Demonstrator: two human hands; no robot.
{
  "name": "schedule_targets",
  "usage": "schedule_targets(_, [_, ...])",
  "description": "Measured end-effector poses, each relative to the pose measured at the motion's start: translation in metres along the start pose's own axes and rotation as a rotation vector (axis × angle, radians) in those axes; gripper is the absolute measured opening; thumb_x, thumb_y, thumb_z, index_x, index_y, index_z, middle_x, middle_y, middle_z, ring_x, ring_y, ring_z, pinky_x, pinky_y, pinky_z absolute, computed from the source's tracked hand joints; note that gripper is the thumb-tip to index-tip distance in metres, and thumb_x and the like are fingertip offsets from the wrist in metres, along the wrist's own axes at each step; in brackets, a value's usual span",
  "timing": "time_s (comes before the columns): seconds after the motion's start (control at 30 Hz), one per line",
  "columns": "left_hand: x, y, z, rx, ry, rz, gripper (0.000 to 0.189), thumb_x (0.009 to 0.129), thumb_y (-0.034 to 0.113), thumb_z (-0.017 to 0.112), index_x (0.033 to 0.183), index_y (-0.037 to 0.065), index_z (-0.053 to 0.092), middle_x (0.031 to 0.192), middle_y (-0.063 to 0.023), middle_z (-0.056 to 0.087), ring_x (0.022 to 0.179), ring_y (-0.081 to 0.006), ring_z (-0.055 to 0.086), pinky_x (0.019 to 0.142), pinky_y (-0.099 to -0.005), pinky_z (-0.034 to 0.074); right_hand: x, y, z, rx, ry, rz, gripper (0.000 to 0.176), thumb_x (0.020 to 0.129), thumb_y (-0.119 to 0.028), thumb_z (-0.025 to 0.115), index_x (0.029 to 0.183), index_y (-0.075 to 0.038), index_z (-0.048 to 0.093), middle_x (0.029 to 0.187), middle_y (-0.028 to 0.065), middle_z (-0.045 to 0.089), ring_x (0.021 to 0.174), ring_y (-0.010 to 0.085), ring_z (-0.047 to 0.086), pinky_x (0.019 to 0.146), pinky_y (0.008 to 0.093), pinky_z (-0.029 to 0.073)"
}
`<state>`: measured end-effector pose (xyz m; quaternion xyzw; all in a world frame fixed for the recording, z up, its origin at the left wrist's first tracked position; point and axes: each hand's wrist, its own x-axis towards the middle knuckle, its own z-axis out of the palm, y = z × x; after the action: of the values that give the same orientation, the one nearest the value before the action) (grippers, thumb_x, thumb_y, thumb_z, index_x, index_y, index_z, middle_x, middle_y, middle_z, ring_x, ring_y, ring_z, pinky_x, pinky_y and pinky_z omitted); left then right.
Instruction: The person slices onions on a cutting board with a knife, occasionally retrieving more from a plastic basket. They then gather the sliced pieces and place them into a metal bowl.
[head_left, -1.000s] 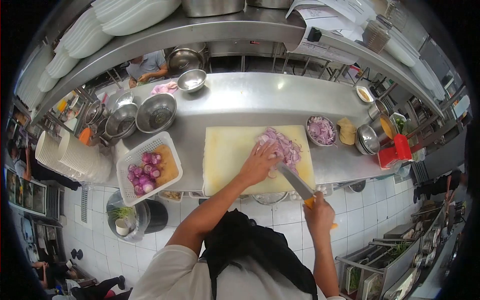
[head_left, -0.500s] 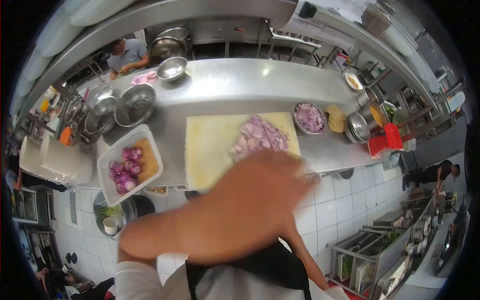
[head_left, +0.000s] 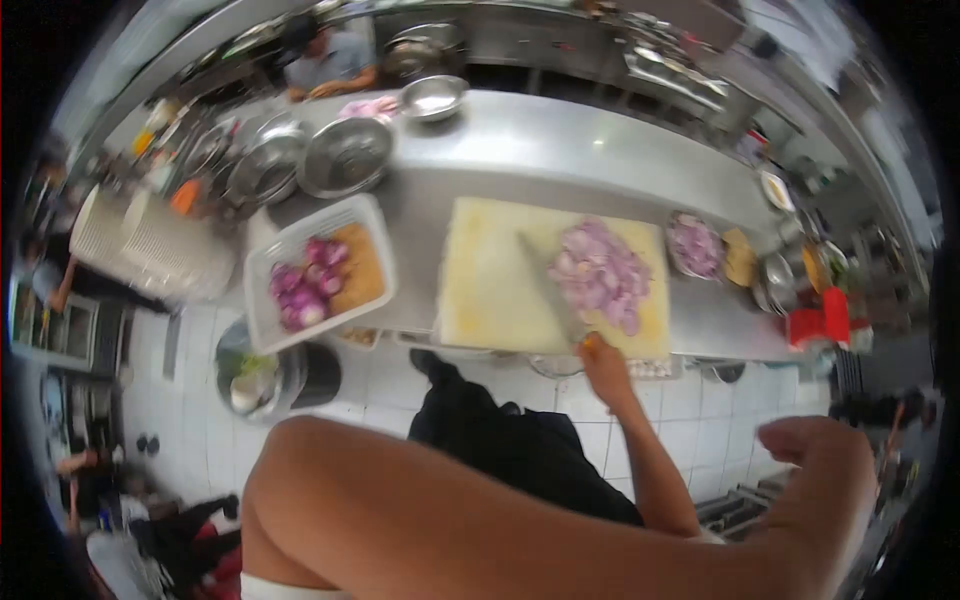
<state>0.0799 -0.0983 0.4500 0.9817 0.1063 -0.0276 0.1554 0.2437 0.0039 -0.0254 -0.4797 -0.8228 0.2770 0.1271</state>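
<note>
My right hand (head_left: 600,362) is closed on the handle of a knife (head_left: 550,285), whose blade lies over the cutting board (head_left: 490,270) and points up and left. Sliced purple onions (head_left: 603,275) lie on the board's right half, just right of the blade. My left arm crosses the bottom of the view close to the camera. At the lower right, my left hand (head_left: 820,450) is away from the board, bent and blurred; its fingers are not clear. A bowl of sliced onions (head_left: 695,245) stands right of the board.
A white basket (head_left: 262,300) with whole purple onions (head_left: 305,285) stands left of the board. Metal bowls (head_left: 345,158) stand behind it, beside stacked white containers (head_left: 165,240). A red object (head_left: 820,320) is at the right edge. Another person (head_left: 335,60) is across the counter.
My left hand has moved from in front of the board to the lower right. The knife and my right hand now show. The view has shifted, so the counter's things appear further right.
</note>
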Motion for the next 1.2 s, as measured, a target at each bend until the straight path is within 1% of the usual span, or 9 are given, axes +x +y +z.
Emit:
schedule_targets(0.07, [-0.020, 0.009, 0.022, 0.123, 0.122, -0.022, 0.063, 0.090, 0.046, 0.072, 0.144, 0.021, 0.053, 0.154, -0.0128, 0.042, 0.134, -0.0313, 0.050, 0.101, -0.0651, 0.048, 0.004, -0.009, -0.014, 0.023, -0.051, 0.097, 0.033, 0.104, -0.035, 0.061, 0.111, -0.003, 0.062, 0.082, 0.0240, 0.071, 0.081, 0.0482, 0.069, 0.071, 0.0557, 0.050])
schedule_targets(0.2, [-0.054, -0.026, 0.100, -0.147, 0.721, -0.349, 0.040, 0.073, 0.026, 0.078, 0.101, 0.003, 0.062, 0.113, -0.0188, 0.061, 0.107, -0.0376, 0.062, 0.087, -0.0512, 0.052, -0.004, -0.041, -0.024, -0.144, 0.000, 0.259, 0.031, 0.106, -0.032, 0.056, 0.108, -0.001, 0.060, 0.083, 0.0281, 0.069, 0.083, 0.0510, 0.067, 0.071, 0.0603, 0.050])
schedule_targets(0.27, [-0.080, -0.051, 0.122, -0.182, 0.510, -0.691, 0.027, 0.073, 0.019, 0.076, 0.088, 0.000, 0.066, 0.094, -0.0208, 0.066, 0.095, -0.0425, 0.066, 0.079, -0.0514, 0.053, -0.019, -0.021, -0.008, 0.116, 0.261, -0.368, 0.029, 0.105, -0.031, 0.059, 0.107, -0.001, 0.060, 0.083, 0.0287, 0.069, 0.081, 0.0512, 0.067, 0.070, 0.0600, 0.050])
schedule_targets(0.3, [-0.094, -0.078, 0.180, -0.057, 0.724, -0.853, 0.020, 0.077, 0.017, 0.073, 0.088, 0.001, 0.067, 0.088, -0.0190, 0.068, 0.088, -0.0426, 0.068, 0.079, -0.0523, 0.053, -0.022, -0.029, -0.009, 0.032, 0.172, -0.218, 0.029, 0.105, -0.030, 0.059, 0.107, -0.001, 0.060, 0.083, 0.0288, 0.069, 0.081, 0.0512, 0.067, 0.070, 0.0600, 0.050])
schedule_targets(0.37, [-0.156, -0.100, 0.262, 0.137, 0.612, -1.286, 0.015, 0.084, 0.017, 0.069, 0.092, 0.004, 0.070, 0.086, -0.0165, 0.070, 0.086, -0.0408, 0.070, 0.077, -0.0506, 0.056, -0.029, -0.055, -0.019, -0.137, -0.011, 0.085, 0.029, 0.104, -0.029, 0.060, 0.108, -0.001, 0.060, 0.083, 0.0289, 0.069, 0.080, 0.0512, 0.067, 0.069, 0.0599, 0.050])
schedule_targets(0.4, [-0.188, -0.105, 0.291, 0.135, 0.399, -1.551, 0.015, 0.086, 0.021, 0.069, 0.091, 0.007, 0.072, 0.086, -0.0141, 0.071, 0.084, -0.0394, 0.071, 0.072, -0.0499, 0.057, -0.031, -0.055, -0.019, -0.134, -0.028, 0.079, 0.029, 0.104, -0.029, 0.060, 0.109, -0.001, 0.060, 0.083, 0.0288, 0.069, 0.080, 0.0511, 0.067, 0.069, 0.0599, 0.050])
schedule_targets(0.53, [-0.310, -0.089, 0.418, 0.190, 0.656, -2.012, 0.019, 0.080, 0.023, 0.073, 0.086, 0.005, 0.072, 0.082, -0.0171, 0.072, 0.082, -0.0379, 0.073, 0.073, -0.0500, 0.058, -0.037, -0.062, -0.014, -0.119, -0.007, 0.047, 0.028, 0.104, -0.029, 0.061, 0.108, -0.001, 0.059, 0.081, 0.0282, 0.069, 0.077, 0.0501, 0.068, 0.067, 0.0590, 0.051])
schedule_targets(0.97, [-0.346, -0.103, 0.469, 0.082, 0.648, -2.239, 0.050, 0.069, 0.036, 0.082, 0.103, 0.002, 0.067, 0.093, -0.0230, 0.075, 0.090, -0.0441, 0.073, 0.079, -0.0534, 0.058, -0.040, -0.072, -0.012, -0.224, -0.057, 0.054, 0.026, 0.104, -0.028, 0.059, 0.100, -0.003, 0.055, 0.076, 0.0249, 0.069, 0.072, 0.0465, 0.069, 0.064, 0.0567, 0.054])
schedule_targets(1.2, [-0.344, -0.097, 0.457, 0.032, 0.726, -2.112, 0.044, 0.072, 0.036, 0.075, 0.094, -0.002, 0.071, 0.089, -0.0280, 0.073, 0.088, -0.0463, 0.073, 0.080, -0.0556, 0.057, -0.042, -0.066, -0.010, -0.178, -0.037, 0.035, 0.028, 0.105, -0.029, 0.059, 0.100, -0.002, 0.054, 0.076, 0.0226, 0.069, 0.071, 0.0440, 0.070, 0.064, 0.0542, 0.055])
